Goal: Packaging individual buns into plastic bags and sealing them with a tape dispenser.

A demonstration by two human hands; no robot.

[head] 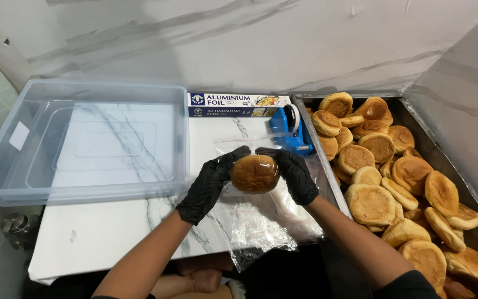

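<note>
Bun (254, 173) in clear bag (261, 216), clamped btwn left grip (210, 185) & right grip (294, 174).

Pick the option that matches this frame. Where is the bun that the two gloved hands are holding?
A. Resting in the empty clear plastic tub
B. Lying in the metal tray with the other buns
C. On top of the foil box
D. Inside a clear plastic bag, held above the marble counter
D: the left hand and right hand grip the bun through a clear plastic bag, above the marble counter.
</note>
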